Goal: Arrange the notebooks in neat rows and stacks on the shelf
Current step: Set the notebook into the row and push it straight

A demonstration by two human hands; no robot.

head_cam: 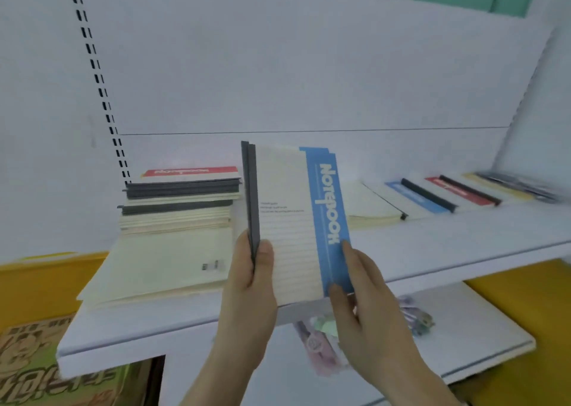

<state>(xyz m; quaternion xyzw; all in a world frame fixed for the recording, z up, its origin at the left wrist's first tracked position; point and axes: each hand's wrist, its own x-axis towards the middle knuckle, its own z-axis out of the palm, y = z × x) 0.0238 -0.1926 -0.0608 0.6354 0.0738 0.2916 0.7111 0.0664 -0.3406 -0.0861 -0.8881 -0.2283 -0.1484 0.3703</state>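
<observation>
I hold a few cream notebooks with a blue "Notebook" band [293,220] upright above the white shelf [432,245]. My left hand [250,279] grips their dark grey spine edge, thumb on the front cover. At the lower right corner, on the blue band, my right hand [358,285] pinches the bundle. A stack of notebooks topped by a red-banded one [182,198] stands at the back left. In front of it lies a flat cream notebook [160,266]. A row of overlapping notebooks [432,198] with blue, red and yellow bands runs along the right.
The white back panel has a slotted upright [102,93] at left. Below, a lower white shelf [472,337] carries small pastel items [321,340]. Yellow surfaces [525,297] sit at lower left and right, and a printed green-and-brown box [34,365] lies at bottom left.
</observation>
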